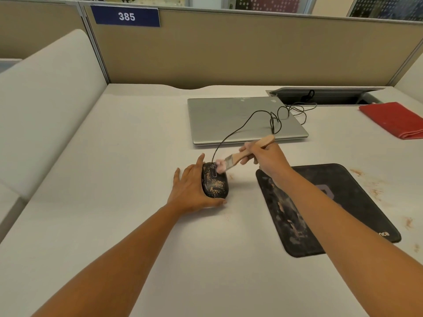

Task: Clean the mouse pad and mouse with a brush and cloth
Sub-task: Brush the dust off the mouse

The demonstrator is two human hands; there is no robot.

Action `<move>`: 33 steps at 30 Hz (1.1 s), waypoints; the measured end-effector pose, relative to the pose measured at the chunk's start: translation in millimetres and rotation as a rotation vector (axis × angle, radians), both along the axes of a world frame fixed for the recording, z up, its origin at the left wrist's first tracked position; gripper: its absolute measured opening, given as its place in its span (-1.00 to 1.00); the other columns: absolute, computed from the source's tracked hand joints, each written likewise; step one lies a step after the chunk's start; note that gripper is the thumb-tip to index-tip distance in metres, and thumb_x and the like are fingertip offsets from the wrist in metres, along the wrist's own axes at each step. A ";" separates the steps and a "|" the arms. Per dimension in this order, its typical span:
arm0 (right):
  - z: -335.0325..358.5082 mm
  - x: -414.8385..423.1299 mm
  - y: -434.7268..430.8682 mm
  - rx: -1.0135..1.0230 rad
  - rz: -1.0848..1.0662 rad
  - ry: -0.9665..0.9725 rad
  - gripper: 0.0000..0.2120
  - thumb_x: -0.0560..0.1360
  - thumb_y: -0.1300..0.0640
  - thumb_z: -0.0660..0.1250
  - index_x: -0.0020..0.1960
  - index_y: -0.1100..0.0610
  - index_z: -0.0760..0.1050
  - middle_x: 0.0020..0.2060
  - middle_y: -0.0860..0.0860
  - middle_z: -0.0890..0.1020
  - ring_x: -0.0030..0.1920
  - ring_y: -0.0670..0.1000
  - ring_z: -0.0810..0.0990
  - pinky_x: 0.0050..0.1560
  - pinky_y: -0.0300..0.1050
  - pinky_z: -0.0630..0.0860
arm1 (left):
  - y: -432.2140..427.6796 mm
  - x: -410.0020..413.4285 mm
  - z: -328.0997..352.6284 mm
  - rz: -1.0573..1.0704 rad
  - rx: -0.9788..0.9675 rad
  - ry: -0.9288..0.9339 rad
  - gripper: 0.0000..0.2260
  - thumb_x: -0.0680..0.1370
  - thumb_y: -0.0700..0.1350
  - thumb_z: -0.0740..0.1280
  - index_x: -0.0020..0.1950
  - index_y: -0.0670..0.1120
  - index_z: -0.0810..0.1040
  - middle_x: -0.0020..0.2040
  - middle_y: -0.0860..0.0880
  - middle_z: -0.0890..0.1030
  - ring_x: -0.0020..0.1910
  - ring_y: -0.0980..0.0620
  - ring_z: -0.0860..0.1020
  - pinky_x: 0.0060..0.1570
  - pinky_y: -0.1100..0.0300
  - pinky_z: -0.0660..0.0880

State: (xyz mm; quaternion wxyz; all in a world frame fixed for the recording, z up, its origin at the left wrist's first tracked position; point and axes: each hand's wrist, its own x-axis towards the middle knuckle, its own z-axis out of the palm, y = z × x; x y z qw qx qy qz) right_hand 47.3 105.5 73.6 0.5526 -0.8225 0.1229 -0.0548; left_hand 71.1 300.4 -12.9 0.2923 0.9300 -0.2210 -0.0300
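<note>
The mouse (215, 181) is a black, glossy oval, speckled all over with tan dust. It sits on the bare desk (114, 179), just left of the pad (343, 202). The left hand (191, 188) holds it steady, fingers along its left side and thumb hooked round its near end. The right hand (266, 156) grips the pale wooden handle of a flat brush (242, 154). The bristles touch the mouse's far end by the wheel.

Those bristles are blurred, so I can't make out their shape. The pad is black, soft-looking and round-cornered, smeared with pale grime. The right forearm crosses it and hides most of its printed mark. The red folded cloth (396, 120) lies far right, cut off by the frame edge.

The desk is matte white, with rusty specks scattered to the right of the pad. A thin black cable (238, 129) runs from the mouse over a closed silver laptop (245, 120) toward a slot (320, 97) in the desk. Behind stands a tan fabric partition (229, 53) bearing a blue sign (127, 17) reading 385.
</note>
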 end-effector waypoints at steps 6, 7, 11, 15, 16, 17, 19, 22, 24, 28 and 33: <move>10.0 -0.4 1.9 -0.127 -0.014 -0.015 -0.75 0.57 0.11 0.18 -0.15 0.14 0.59 -0.41 0.02 0.60 -0.35 0.00 0.51 -0.36 -0.23 0.34 | -0.4 0.3 -0.5 0.006 -0.004 0.016 0.16 0.10 0.42 0.34 0.49 0.06 -0.22 0.44 0.02 0.26 0.45 0.05 0.12 0.44 -0.06 -0.18; 13.0 -0.3 8.6 -0.078 -0.003 -0.051 -0.76 0.57 0.12 0.18 -0.17 0.11 0.58 -0.39 0.02 0.61 -0.29 0.08 0.50 -0.34 -0.20 0.35 | -0.6 0.6 -0.7 0.008 0.000 0.016 0.16 0.10 0.43 0.33 0.49 0.06 -0.23 0.45 0.01 0.26 0.45 0.05 0.12 0.44 -0.06 -0.18; 12.4 -0.7 39.4 -0.147 0.075 -0.060 -0.75 0.58 0.08 0.18 -0.09 0.13 0.60 -0.28 0.10 0.67 -0.38 -0.10 0.52 -0.34 -0.21 0.38 | -0.2 1.1 -0.3 0.018 -0.006 0.012 0.18 0.10 0.43 0.32 0.49 0.05 -0.27 0.47 -0.02 0.23 0.46 0.02 0.14 0.43 -0.05 -0.17; 13.6 -5.9 41.2 -0.290 0.144 0.001 -0.72 0.57 0.07 0.17 -0.10 0.15 0.61 -0.30 0.09 0.66 -0.52 -0.14 0.36 -0.41 -0.23 0.26 | 0.7 0.8 0.4 0.023 -0.026 0.029 0.20 0.08 0.44 0.32 0.48 0.05 -0.30 0.45 0.00 0.27 0.46 0.01 0.15 0.44 -0.03 -0.17; 17.1 -7.0 37.9 -0.300 0.158 0.017 -0.72 0.57 0.08 0.17 -0.12 0.16 0.62 -0.34 0.07 0.65 -0.53 -0.14 0.37 -0.41 -0.23 0.27 | 0.7 1.1 0.3 0.018 -0.023 0.026 0.20 0.09 0.43 0.32 0.48 0.05 -0.30 0.45 0.01 0.27 0.46 0.00 0.15 0.44 -0.04 -0.16; 20.9 -7.6 34.5 -0.300 0.160 0.023 -0.71 0.56 0.09 0.17 -0.15 0.16 0.61 -0.38 0.05 0.63 -0.54 -0.15 0.38 -0.41 -0.24 0.29 | 0.6 1.6 0.2 0.014 -0.020 0.021 0.19 0.10 0.42 0.32 0.48 0.04 -0.30 0.45 0.02 0.28 0.45 0.00 0.15 0.44 -0.05 -0.16; 26.6 -8.0 28.7 -0.254 0.119 -0.017 -0.72 0.56 0.11 0.17 -0.22 0.13 0.59 -0.45 0.02 0.59 -0.56 -0.16 0.41 -0.46 -0.30 0.32 | 0.6 1.8 0.2 0.011 -0.019 0.018 0.18 0.10 0.42 0.32 0.48 0.04 -0.30 0.45 0.03 0.27 0.45 0.00 0.15 0.44 -0.05 -0.16; 23.5 -12.1 28.6 -0.130 0.112 -0.089 -0.72 0.57 0.12 0.18 -0.25 0.06 0.56 -0.44 0.04 0.60 -0.44 -0.03 0.49 -0.40 -0.24 0.36 | 0.9 1.6 0.1 0.006 -0.017 0.021 0.19 0.10 0.43 0.32 0.48 0.05 -0.32 0.46 0.01 0.25 0.46 0.00 0.14 0.44 -0.05 -0.16; 13.5 -17.7 28.1 -0.129 0.147 -0.083 -0.73 0.57 0.12 0.18 -0.23 0.07 0.57 -0.44 0.03 0.61 -0.31 0.12 0.50 -0.29 -0.09 0.37 | 0.9 1.7 -0.5 0.001 -0.025 0.020 0.19 0.12 0.42 0.35 0.48 0.05 -0.31 0.46 0.02 0.25 0.46 0.01 0.14 0.44 -0.05 -0.16; 2.1 -27.3 6.8 -0.200 0.056 -0.066 -0.74 0.57 0.11 0.18 -0.22 0.09 0.56 -0.44 -0.01 0.57 -0.36 0.02 0.53 -0.26 -0.18 0.45 | 1.1 0.7 -0.4 0.004 -0.021 0.002 0.20 0.10 0.43 0.32 0.49 0.02 -0.27 0.44 0.05 0.27 0.45 0.04 0.14 0.45 -0.06 -0.15; -2.3 -32.7 4.9 -0.064 0.004 -0.180 -0.77 0.57 0.08 0.19 -0.17 0.04 0.58 -0.37 -0.02 0.63 -0.37 -0.22 0.58 -0.33 -0.47 0.45 | 0.5 0.0 0.2 -0.005 -0.018 0.012 0.19 0.11 0.44 0.32 0.50 0.01 -0.26 0.45 0.02 0.27 0.46 0.02 0.14 0.45 -0.07 -0.15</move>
